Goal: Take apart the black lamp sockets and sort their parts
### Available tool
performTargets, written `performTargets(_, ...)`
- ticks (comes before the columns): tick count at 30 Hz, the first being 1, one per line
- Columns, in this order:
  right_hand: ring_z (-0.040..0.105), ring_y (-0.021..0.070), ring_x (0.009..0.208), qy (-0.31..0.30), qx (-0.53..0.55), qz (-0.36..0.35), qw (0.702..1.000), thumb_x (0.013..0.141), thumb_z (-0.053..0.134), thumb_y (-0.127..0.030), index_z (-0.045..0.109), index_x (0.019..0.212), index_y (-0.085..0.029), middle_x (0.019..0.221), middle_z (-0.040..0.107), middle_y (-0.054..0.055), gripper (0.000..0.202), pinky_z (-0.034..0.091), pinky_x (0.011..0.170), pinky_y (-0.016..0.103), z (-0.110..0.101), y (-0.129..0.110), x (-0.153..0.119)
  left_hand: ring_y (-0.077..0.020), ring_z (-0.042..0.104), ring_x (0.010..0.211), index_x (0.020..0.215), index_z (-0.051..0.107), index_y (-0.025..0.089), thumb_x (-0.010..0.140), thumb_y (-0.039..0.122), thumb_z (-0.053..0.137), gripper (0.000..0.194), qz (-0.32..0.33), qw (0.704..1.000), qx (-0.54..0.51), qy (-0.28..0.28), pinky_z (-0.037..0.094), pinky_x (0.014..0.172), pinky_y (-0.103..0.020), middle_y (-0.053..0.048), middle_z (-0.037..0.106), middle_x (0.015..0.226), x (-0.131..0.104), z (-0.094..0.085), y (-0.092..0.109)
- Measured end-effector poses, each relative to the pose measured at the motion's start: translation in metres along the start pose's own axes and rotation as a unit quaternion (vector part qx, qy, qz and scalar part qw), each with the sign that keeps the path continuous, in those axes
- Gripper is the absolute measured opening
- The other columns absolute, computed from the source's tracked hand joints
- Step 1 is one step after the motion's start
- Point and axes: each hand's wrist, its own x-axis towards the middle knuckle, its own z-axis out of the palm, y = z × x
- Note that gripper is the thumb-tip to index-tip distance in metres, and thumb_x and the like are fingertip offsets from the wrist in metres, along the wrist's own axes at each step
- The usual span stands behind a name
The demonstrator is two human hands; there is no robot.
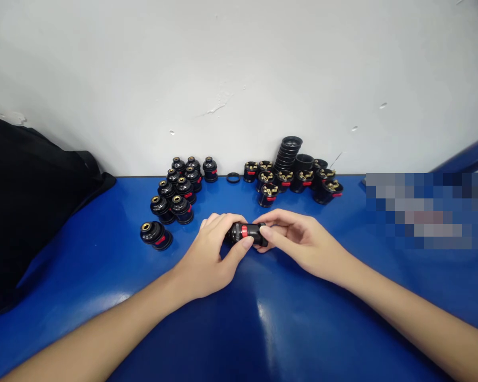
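Observation:
A black lamp-socket-like part (245,231) with a red tab lies sideways between my hands, above the blue table (207,329). My left hand (219,246) is closed round its domed left end, the thumb along the near side. At the right end, my right hand (292,236) grips the black rim with thumb and fingers. Left of my hands one domed black part (156,235) with a brass hole and a red tab rests tilted on the table. Fingers hide some of the held part.
Several domed black parts (182,209) stand at the back left. Beyond my right hand are several open black parts with brass contacts (268,195) and a stack of black rings (289,154). A loose black ring (233,178) lies between the groups. Black cloth (27,201) covers the left side.

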Motion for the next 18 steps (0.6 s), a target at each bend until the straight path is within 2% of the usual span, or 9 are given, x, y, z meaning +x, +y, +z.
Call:
performTargets(3, 0.079, 0.024, 0.104, 0.02, -0.002, -0.063, 0.998, 0.088, 0.088, -0.04, 0.073, 0.116, -0.022, 0.11, 0.079, 0.008, 0.037, 0.066, 0.099, 0.042, 0.0022, -0.0004, -0.0004, -0.0226, 0.058, 0.102, 0.119, 0.063, 0.023, 0.11, 0.035, 0.055, 0.017, -0.014, 1.0, 0.008, 0.004, 0.041, 0.094, -0.04, -0.002, 0.071, 0.111, 0.0006, -0.0001, 0.0014)
performTargets(5, 0.076, 0.0252, 0.117, 0.034, -0.004, -0.099, 0.994, 0.083, 0.093, -0.034, 0.072, 0.12, -0.025, 0.123, 0.076, 0.008, 0.044, 0.064, 0.106, 0.043, 0.0042, -0.001, -0.001, -0.0225, 0.059, 0.1, 0.119, 0.063, 0.024, 0.11, 0.035, 0.055, 0.017, -0.028, 1.0, 0.009, 0.005, 0.04, 0.093, -0.039, -0.001, 0.07, 0.108, 0.0008, -0.0002, 0.002)
performTargets(6, 0.076, 0.025, 0.117, 0.037, -0.007, -0.098, 0.994, 0.084, 0.092, -0.035, 0.071, 0.123, -0.026, 0.125, 0.076, 0.008, 0.046, 0.065, 0.106, 0.042, 0.0048, -0.0012, -0.0011, -0.0225, 0.059, 0.1, 0.12, 0.063, 0.024, 0.11, 0.036, 0.055, 0.017, -0.031, 0.999, 0.008, 0.007, 0.04, 0.093, -0.039, -0.001, 0.07, 0.107, 0.0009, -0.0003, 0.0022)
performTargets(10, 0.08, 0.0209, 0.089, 0.021, -0.02, -0.024, 0.999, 0.098, 0.076, -0.049, 0.072, 0.117, -0.021, 0.102, 0.08, 0.008, 0.034, 0.07, 0.089, 0.04, 0.0032, -0.0013, -0.0006, -0.0227, 0.059, 0.102, 0.119, 0.063, 0.024, 0.11, 0.035, 0.055, 0.017, -0.022, 1.0, 0.005, 0.007, 0.04, 0.094, -0.039, -0.001, 0.071, 0.11, 0.001, -0.0006, 0.0022)
performTargets(12, 0.08, 0.02, 0.084, 0.016, -0.019, -0.018, 1.0, 0.099, 0.075, -0.049, 0.072, 0.116, -0.02, 0.097, 0.08, 0.007, 0.034, 0.07, 0.086, 0.039, 0.0008, -0.0016, -0.001, -0.0226, 0.059, 0.102, 0.119, 0.063, 0.024, 0.11, 0.035, 0.054, 0.017, -0.026, 1.0, 0.004, 0.006, 0.04, 0.094, -0.039, -0.001, 0.071, 0.11, 0.0013, -0.0007, 0.0023)
performTargets(16, 0.078, 0.0226, 0.11, 0.025, -0.038, -0.102, 0.994, 0.092, 0.085, -0.034, 0.071, 0.124, -0.022, 0.12, 0.077, 0.009, 0.037, 0.067, 0.102, 0.039, 0.0011, -0.0036, -0.0042, -0.0223, 0.059, 0.099, 0.118, 0.063, 0.024, 0.11, 0.037, 0.053, 0.018, -0.045, 0.999, 0.004, 0.011, 0.04, 0.093, -0.04, -0.001, 0.07, 0.105, 0.0019, -0.0007, 0.0031)
performTargets(18, 0.075, 0.0235, 0.12, 0.023, -0.049, -0.113, 0.992, 0.091, 0.085, -0.032, 0.069, 0.129, -0.024, 0.129, 0.075, 0.009, 0.042, 0.064, 0.108, 0.04, 0.0039, -0.0042, -0.0053, -0.0222, 0.059, 0.098, 0.118, 0.063, 0.024, 0.11, 0.037, 0.053, 0.018, -0.045, 0.999, 0.005, 0.011, 0.04, 0.093, -0.04, -0.001, 0.07, 0.105, 0.0018, -0.0008, 0.0032)
